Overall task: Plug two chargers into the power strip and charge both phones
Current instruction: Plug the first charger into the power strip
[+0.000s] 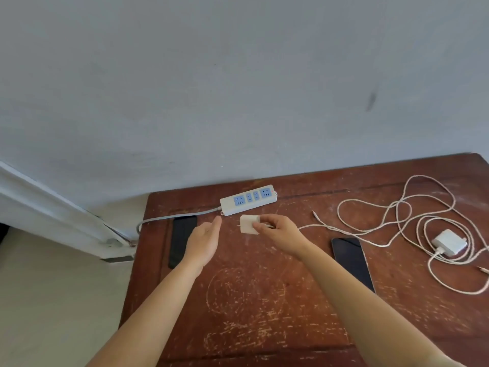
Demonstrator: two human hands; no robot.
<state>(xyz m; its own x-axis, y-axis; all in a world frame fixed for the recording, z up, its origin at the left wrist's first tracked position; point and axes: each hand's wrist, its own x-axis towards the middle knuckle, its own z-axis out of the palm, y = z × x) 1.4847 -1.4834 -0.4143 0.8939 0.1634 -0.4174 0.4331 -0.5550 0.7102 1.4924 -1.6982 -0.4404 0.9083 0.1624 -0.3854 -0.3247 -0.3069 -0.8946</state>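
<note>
A white power strip (pixel 248 200) with blue sockets lies at the table's far edge, nothing plugged into it. My right hand (pixel 277 233) holds a white charger (pixel 248 223) just in front of the strip, prongs pointing left, its cable trailing right. My left hand (pixel 203 241) hovers flat with fingers straight, holding nothing, left of the charger. A black phone (pixel 182 238) lies partly under my left hand. A second black phone (pixel 353 262) lies to the right of my right forearm. Another white charger (pixel 448 242) sits at the far right among looped white cables (pixel 397 210).
The worn brown wooden table (pixel 251 308) stands against a grey wall. The strip's grey cord (pixel 172 218) runs left off the table. A pale floor and white door frame (pixel 53 207) lie to the left.
</note>
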